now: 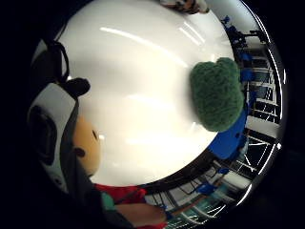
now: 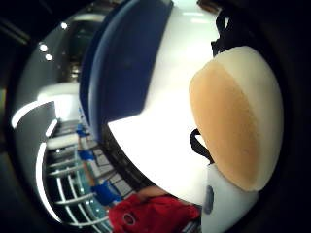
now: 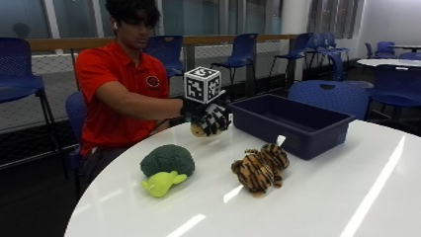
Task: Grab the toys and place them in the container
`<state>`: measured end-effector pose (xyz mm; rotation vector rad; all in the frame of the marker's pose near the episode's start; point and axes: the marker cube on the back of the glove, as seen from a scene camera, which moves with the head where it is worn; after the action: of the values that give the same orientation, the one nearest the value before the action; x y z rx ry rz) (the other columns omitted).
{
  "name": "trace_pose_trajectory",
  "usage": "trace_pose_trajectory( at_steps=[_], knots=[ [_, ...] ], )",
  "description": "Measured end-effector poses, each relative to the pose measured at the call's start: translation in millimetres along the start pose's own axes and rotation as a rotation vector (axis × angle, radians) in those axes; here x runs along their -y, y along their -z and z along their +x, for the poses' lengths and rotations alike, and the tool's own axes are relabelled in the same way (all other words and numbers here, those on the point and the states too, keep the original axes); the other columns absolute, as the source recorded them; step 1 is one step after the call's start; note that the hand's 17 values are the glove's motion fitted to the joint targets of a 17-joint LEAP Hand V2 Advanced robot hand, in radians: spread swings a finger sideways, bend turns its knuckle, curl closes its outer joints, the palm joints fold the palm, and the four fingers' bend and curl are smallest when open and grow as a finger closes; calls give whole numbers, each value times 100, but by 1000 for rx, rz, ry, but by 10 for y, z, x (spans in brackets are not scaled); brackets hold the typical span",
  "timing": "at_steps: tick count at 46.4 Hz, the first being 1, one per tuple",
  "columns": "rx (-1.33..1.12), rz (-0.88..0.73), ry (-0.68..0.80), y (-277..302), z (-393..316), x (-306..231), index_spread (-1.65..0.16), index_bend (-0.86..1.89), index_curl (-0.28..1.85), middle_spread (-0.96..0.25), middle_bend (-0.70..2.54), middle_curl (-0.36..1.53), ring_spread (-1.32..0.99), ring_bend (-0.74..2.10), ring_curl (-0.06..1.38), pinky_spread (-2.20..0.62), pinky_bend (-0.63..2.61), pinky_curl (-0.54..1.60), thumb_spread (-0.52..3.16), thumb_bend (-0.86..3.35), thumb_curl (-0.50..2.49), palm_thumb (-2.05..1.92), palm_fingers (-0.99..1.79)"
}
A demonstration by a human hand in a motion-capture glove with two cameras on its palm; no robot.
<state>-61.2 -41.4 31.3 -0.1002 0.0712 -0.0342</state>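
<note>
Grip [image 3: 209, 118] holds a small tan plush toy [image 3: 198, 130] above the worktop [image 3: 315, 192], beside the blue container [image 3: 289, 123]. Broccoli toy [image 3: 166, 168] and tiger toy [image 3: 260, 168] lie mid-worktop, apart.

A person in a red shirt [image 3: 115, 94] sits behind a round white tabletop [image 3: 309, 207]. Their gloved right hand [image 3: 210, 118] is raised above the tabletop, just beside the near end of a dark blue container [image 3: 289, 123], its fingers curled round a small tan-and-cream plush toy [image 3: 198, 130]. The container rests on the tabletop. In front of the container, near its long side, lies a striped tiger plush [image 3: 260, 168]. Farther from the container, beyond the tiger, lies a broccoli plush [image 3: 166, 168] with a dark green head and pale green stalk. Tiger and broccoli lie apart.
</note>
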Motion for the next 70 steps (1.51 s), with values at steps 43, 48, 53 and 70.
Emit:
trace_pose_trajectory(
  at_steps=[43,48,53,70],
  knots=[
    [-172,138,251,1118,-1758,1502,-45,34,62,-46,61,66,-58,92,54,-45,99,44,49,13,90,66,84],
    [-27,80,233,1011,-1861,1479,-45,31,65,-46,52,64,-57,84,52,-44,102,44,56,10,90,62,65],
    [56,29,271,949,-1879,1401,-43,26,68,-38,33,60,-43,69,52,-27,105,48,80,-1,83,43,5],
    [49,41,131,975,-617,1007,-36,9,37,-9,13,44,-3,27,34,6,123,44,106,-7,50,-6,-22]
  ],
)
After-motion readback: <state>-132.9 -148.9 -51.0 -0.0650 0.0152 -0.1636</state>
